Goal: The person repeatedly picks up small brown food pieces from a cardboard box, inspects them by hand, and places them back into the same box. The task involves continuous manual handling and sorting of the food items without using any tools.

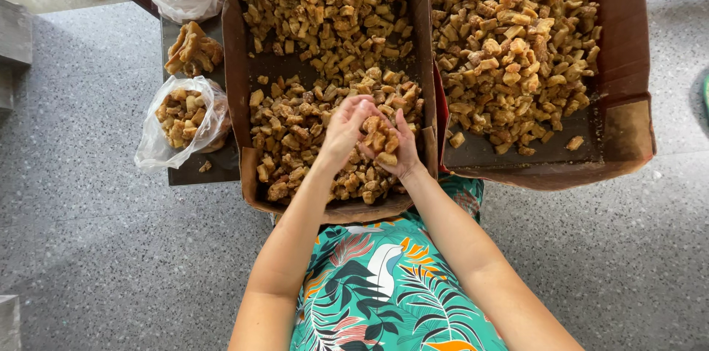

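- Left hand (344, 129) and right hand (399, 148) cup together around a clump of fried pieces (380, 138), mid-frame, so none spill.
- They hover over the left box (235, 63), beside open bags (185, 126) at left.

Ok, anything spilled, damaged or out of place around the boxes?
One stray piece lies on the dark tray beside the open bag, outside it. The right box has a bent, stained front corner. Both hands cup fried pieces over the left box.

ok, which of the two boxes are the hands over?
The left cardboard box: both hands cup fried pieces above its near end; the right box is untouched.
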